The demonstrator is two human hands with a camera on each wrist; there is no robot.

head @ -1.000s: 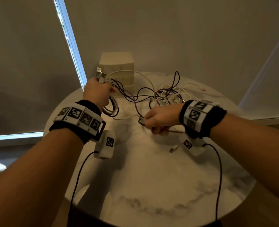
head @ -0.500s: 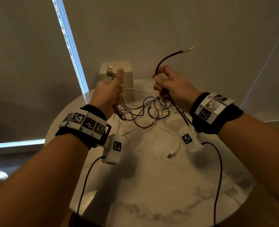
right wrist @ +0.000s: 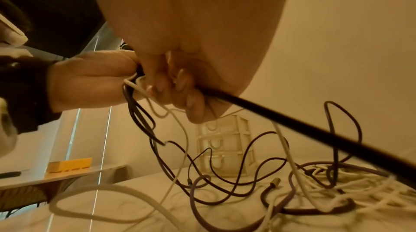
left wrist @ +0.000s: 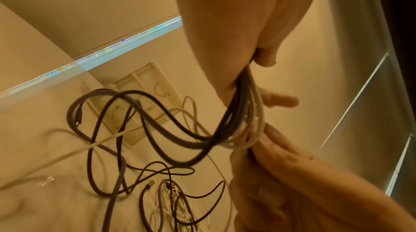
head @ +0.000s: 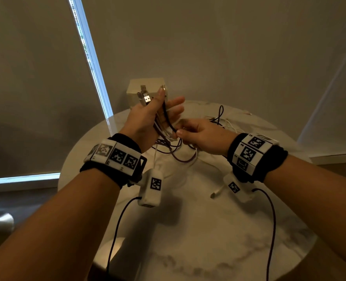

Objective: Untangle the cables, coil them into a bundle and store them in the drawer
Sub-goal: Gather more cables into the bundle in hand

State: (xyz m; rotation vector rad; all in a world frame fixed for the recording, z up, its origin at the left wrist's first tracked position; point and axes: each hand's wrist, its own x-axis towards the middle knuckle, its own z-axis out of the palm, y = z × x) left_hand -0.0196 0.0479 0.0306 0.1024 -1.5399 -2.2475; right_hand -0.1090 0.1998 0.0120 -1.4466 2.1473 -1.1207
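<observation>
My left hand (head: 165,107) is raised above the round marble table (head: 208,240). Its thumb pins a bunch of cable ends (head: 163,122), and USB plugs (head: 145,97) stick out at the top. In the left wrist view the dark and white cable loops (left wrist: 238,120) hang from that hand. Just below it, my right hand (head: 178,133) pinches a dark cable (right wrist: 292,125) between curled fingers. The rest of the tangle (head: 220,120) lies on the table's far side. A small cream drawer unit (head: 147,88) stands behind my left hand, its drawers closed.
A loose white plug end (head: 214,194) lies on the table under my right wrist. The wall and a window blind (head: 36,98) stand close behind the table. A yellow box (right wrist: 69,164) sits on another surface to the left.
My right hand had lifted a dark cable end high. It has now come down and pinches the cable under my left hand, which holds that end with the others.
</observation>
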